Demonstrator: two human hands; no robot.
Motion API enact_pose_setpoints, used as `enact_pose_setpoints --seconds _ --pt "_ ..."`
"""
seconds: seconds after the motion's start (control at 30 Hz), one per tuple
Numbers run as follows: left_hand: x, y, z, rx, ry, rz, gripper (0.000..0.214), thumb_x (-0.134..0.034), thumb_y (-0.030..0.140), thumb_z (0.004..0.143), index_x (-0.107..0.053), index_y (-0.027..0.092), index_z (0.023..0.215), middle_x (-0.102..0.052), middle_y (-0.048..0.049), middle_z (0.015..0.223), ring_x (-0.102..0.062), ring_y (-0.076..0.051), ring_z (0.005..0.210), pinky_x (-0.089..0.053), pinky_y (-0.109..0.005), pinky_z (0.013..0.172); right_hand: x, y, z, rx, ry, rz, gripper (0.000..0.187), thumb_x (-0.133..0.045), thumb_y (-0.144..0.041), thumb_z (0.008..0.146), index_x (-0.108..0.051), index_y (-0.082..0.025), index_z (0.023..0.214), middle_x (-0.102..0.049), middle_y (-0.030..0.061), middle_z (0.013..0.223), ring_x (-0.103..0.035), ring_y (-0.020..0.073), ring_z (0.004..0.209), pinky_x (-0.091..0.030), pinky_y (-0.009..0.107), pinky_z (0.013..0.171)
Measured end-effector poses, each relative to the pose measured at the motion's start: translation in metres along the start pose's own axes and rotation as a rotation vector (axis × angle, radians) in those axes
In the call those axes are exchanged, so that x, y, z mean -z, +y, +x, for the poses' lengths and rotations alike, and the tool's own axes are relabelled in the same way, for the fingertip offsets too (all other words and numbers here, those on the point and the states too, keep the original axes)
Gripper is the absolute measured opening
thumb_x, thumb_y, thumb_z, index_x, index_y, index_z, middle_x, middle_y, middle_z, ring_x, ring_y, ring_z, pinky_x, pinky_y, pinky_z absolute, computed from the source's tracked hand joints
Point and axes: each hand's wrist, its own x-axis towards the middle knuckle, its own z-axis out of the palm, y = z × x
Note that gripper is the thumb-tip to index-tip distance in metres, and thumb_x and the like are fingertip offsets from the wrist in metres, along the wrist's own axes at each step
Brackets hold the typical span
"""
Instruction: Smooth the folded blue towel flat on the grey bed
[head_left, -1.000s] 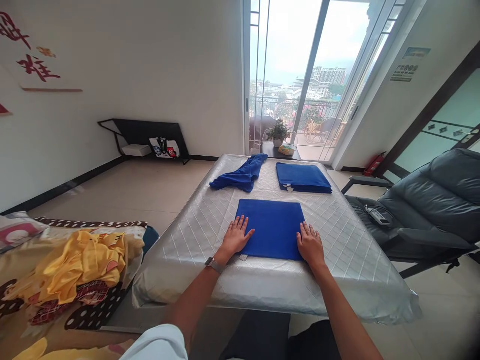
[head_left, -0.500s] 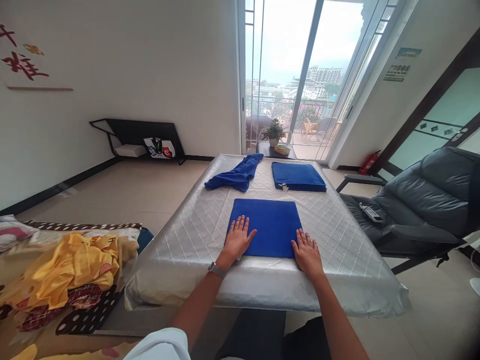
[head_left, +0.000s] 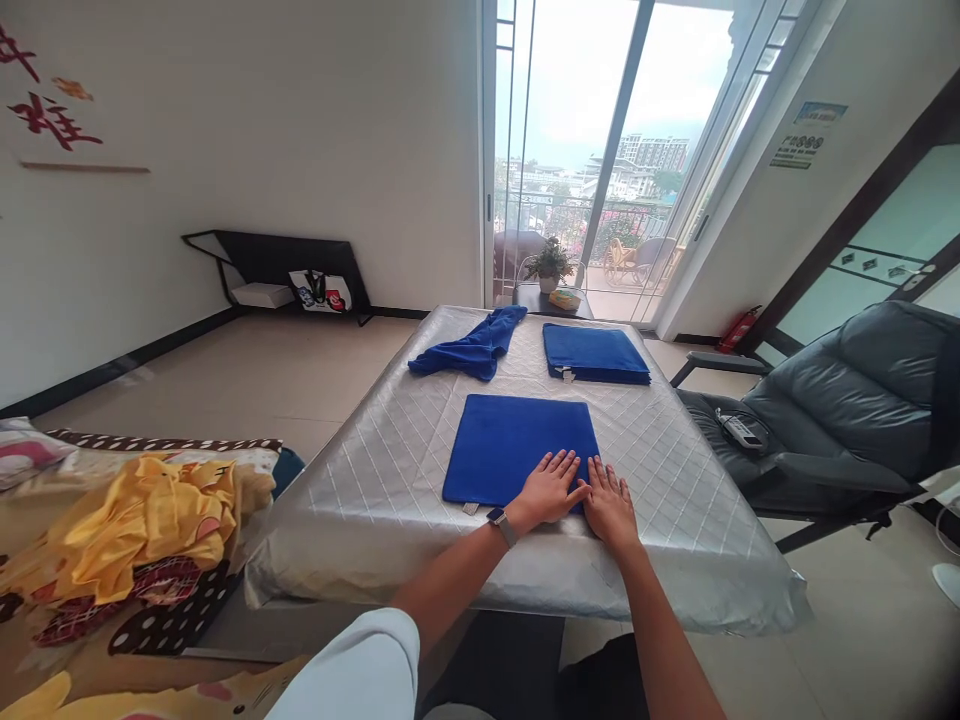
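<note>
Facing a big silver-covered table (head_left: 382,470), with its quilted surface taking up most of the space in front of me. Off to the right there's a dark padded armchair (head_left: 847,385), and over on the left, lower down, a rumpled heap of yellow fabric (head_left: 150,520).

Next size down is the blue stuff. One folded blue cloth (head_left: 495,440) is lying flat near the table edge closest to me, looking pretty square and smooth. Beyond it, toward the far right corner, sits a neat blue stack (head_left: 596,352), and far left is a loose, crumpled blue cloth (head_left: 471,348), well apart from the flat one.

Then my hands, both palm down. My left hand (head_left: 551,487) is reaching across onto the right part of the flat cloth, fingers a bit spread. My right hand (head_left: 609,505) is over that cloth's right edge, fingers slightly apart too, not pinching anything. My left thumb is right beside the right hand; can't tell if they're touching.

Smallest bits: a watch (head_left: 499,517) on my left wrist, and a little white tag (head_left: 470,508) poking out at the cloth's near left corner.
</note>
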Motion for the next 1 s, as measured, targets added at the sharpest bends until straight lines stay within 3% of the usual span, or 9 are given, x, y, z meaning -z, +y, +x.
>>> enact_pose_setpoints --seconds 0.1,0.27,0.4,0.7,0.87,1.0 --pt "0.013 -0.027 -0.024 0.078 -0.013 0.014 0.071 -0.014 0.061 0.102 -0.028 0.018 0.156 -0.027 -0.0057 0.162 -0.018 -0.02 0.151 -0.014 -0.041 0.124 -0.001 0.0 0.001 -0.008 0.02 0.025 0.064 -0.013 -0.046 0.102 -0.015 -0.018 0.16 -0.012 -0.0014 0.166 -0.013 0.0216 0.152 -0.011 0.044 0.123" --pt "0.034 -0.078 -0.075 0.33 -0.015 0.069 0.069 -0.016 0.062 0.101 -0.025 0.023 0.158 -0.023 -0.0028 0.163 -0.017 -0.022 0.152 -0.014 -0.043 0.124 0.0 -0.001 0.0 -0.021 0.013 0.06 0.065 -0.012 -0.047 0.102 -0.014 -0.018 0.16 -0.012 -0.0016 0.166 -0.012 0.021 0.152 -0.01 0.045 0.123" --pt "0.041 -0.101 -0.108 0.482 -0.038 0.104 0.068 -0.019 0.06 0.101 -0.019 0.024 0.159 -0.019 -0.0026 0.164 -0.014 -0.023 0.152 -0.014 -0.045 0.124 -0.003 0.0 0.001 -0.018 0.021 0.061 0.064 -0.012 -0.047 0.102 -0.013 -0.02 0.16 -0.012 -0.0014 0.166 -0.011 0.0206 0.153 -0.009 0.045 0.123" --pt "0.035 -0.102 -0.115 0.516 0.016 0.133 0.072 -0.018 0.061 0.101 -0.023 0.017 0.158 -0.02 -0.0065 0.164 -0.015 -0.024 0.152 -0.014 -0.043 0.124 -0.004 0.002 0.002 -0.018 0.004 0.02 0.064 -0.012 -0.047 0.102 -0.012 -0.019 0.16 -0.01 -0.0017 0.166 -0.011 0.0208 0.153 -0.01 0.045 0.123" --pt "0.035 -0.101 -0.116 0.508 0.027 0.147 0.075 -0.018 0.064 0.1 -0.025 0.016 0.157 -0.022 -0.0066 0.163 -0.016 -0.024 0.152 -0.016 -0.043 0.124 0.008 0.0 0.007 -0.03 -0.06 0.013 0.064 -0.011 -0.047 0.102 -0.017 -0.019 0.16 -0.016 -0.0005 0.165 -0.018 0.0223 0.151 -0.016 0.047 0.122" --pt "0.035 -0.101 -0.116 0.506 0.035 0.15 0.075 -0.017 0.065 0.1 -0.025 0.017 0.157 -0.023 -0.0061 0.163 -0.016 -0.024 0.152 -0.017 -0.043 0.123 0.021 -0.007 0.025 -0.03 -0.007 -0.002 0.063 -0.011 -0.044 0.102 -0.022 -0.018 0.159 -0.02 0.0007 0.164 -0.019 0.023 0.151 -0.015 0.05 0.121"
